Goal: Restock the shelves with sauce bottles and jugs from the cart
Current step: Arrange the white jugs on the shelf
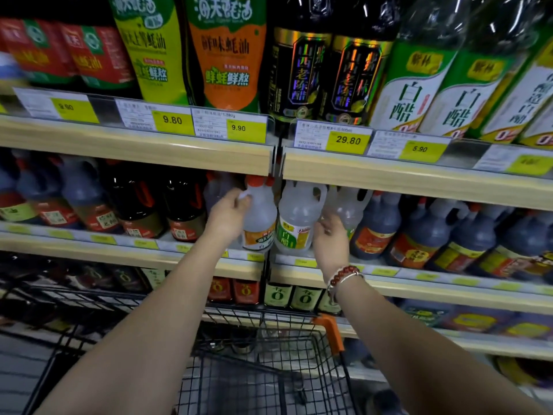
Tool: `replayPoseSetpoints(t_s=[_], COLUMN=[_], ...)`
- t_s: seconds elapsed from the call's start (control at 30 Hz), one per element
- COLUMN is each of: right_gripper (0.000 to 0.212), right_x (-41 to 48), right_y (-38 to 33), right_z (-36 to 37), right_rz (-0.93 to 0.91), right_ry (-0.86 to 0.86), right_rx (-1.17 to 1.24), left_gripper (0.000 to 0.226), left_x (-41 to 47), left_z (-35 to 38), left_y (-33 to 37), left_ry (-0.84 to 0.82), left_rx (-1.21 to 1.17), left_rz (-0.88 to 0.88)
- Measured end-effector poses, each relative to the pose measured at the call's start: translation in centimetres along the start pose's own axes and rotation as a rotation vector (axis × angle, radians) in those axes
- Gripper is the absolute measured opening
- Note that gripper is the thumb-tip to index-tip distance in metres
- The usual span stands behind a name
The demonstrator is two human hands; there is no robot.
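The black wire cart point(263, 369) sits lowest in the frame, under your forearms. Your left hand point(229, 217) grips the handle of a clear jug point(260, 211) with an orange cap, at the front of the middle shelf point(134, 256) in the centre of the frame. A green-labelled jug point(294, 223) stands just right of it. Your right hand point(330, 238), with a beaded bracelet point(342, 275) at the wrist, reaches to that jug's right side. You cannot tell whether it holds anything. Dark jugs point(425, 232) fill the shelf further right.
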State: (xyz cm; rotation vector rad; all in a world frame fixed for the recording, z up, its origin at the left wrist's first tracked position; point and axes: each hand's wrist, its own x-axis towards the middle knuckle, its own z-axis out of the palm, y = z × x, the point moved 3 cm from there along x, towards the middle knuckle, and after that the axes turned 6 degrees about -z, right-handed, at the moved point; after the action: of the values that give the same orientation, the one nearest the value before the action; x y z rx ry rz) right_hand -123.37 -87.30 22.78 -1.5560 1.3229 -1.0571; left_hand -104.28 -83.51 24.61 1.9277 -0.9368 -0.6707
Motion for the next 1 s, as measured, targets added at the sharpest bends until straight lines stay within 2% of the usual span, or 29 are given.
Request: replayPoseSetpoints(t_s=[0.17,0.27,0.37,0.5,0.73,0.87,1.0], right_gripper=[0.041,0.041,0.039,0.031,0.023,0.029,0.032], right_x=[0.9,0.9,1.7,3.1,3.4,3.2,3.2], right_y=[-0.3,0.0,-0.3,-0.3,0.3,0.4,0.3], right_z=[0.6,0.8,0.8,1.1,1.8,1.3,0.9], right_rz=[0.02,0.015,0.023,0.084,0.048,0.005,-0.018], right_ry=[0.009,0.011,0.058,0.167,0.234,0.225,0.218], right_rx=[0.067,0.104,0.134,0.144,-0.018,-0.282,-0.44], left_gripper=[0.027,0.024,0.032,0.03,0.025,0.032,0.031], left_x=[0.8,0.2,-0.5,-0.5,-0.7,0.1,1.0], left_z=[0.5,2.3,3.5,4.1,3.5,2.1,1.4], left_y=[-0.9,-2.4,-3.6,-3.3,-3.2,-3.6,-3.7], left_ry=[0.076,0.152,0.193,0.222,0.309,0.328,0.431], left_rx=[0.058,-0.139,-0.393,-0.495,-0.25,-0.097,0.054], left_rz=[0.026,-0.046,-0.144,-0.136,-0.042,-0.007,-0.002])
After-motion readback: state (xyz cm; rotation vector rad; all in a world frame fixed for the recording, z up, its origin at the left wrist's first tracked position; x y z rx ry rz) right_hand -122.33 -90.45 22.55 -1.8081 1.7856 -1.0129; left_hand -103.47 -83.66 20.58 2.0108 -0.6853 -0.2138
